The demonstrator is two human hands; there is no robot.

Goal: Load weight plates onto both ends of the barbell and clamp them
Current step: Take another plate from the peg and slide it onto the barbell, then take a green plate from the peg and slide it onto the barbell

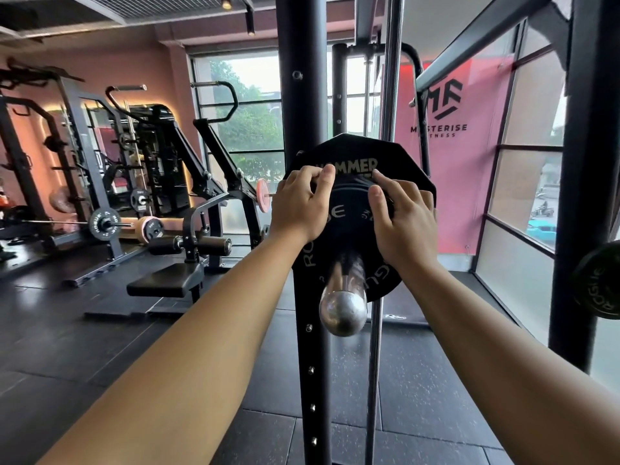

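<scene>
The barbell's steel sleeve end (343, 305) points straight at me at centre frame. A small black Rogue plate (349, 216) sits on the sleeve, in front of a larger black multi-sided Hammer plate (396, 156). My left hand (300, 204) grips the upper left rim of the small plate, thumb on its face. My right hand (402, 213) holds the upper right rim, fingers curled over the edge. Both forearms reach forward from the bottom of the frame. No clamp shows on the sleeve.
A black rack upright (310, 347) with holes stands just behind the sleeve, with a thin steel guide rod (374, 364) beside it. Another black post (580, 196) and a stored Rogue plate (599, 280) are at right. Gym machines (181, 243) fill the left; rubber floor tiles lie below.
</scene>
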